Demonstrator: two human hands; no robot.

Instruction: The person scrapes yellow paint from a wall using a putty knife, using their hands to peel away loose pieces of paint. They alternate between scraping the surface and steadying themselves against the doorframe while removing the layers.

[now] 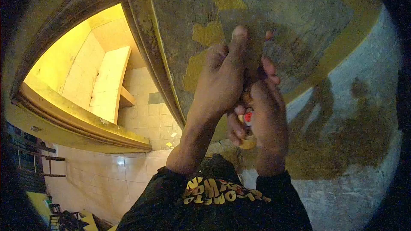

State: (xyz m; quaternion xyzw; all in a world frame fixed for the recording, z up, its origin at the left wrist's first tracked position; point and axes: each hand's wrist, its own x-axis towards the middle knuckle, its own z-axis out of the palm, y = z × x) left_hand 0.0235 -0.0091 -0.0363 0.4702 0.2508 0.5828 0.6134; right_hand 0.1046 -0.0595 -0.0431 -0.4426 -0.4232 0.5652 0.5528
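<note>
Both hands are raised close to the wall (295, 21), whose grey surface shows through peeled yellow paint. A scraper with a broad, dull grey blade (253, 25) is held between them, pointing up the wall. My left hand (222, 75) is closed on the blade, its thumb laid along the flat face and other fingertips showing past the far side. My right hand (269, 107) wraps round the light wooden handle (248, 143), which carries a red and white label. Ragged patches of yellow paint (208, 33) lie just left of the blade.
A moulded door frame (160, 55) runs left of the hands. Through it shows a lit, tiled room with a ledge (113, 77). Pale floor tiles (132, 169) lie below left. The whitish wall (355, 141) on the right has a brown stain and shadows of the arms.
</note>
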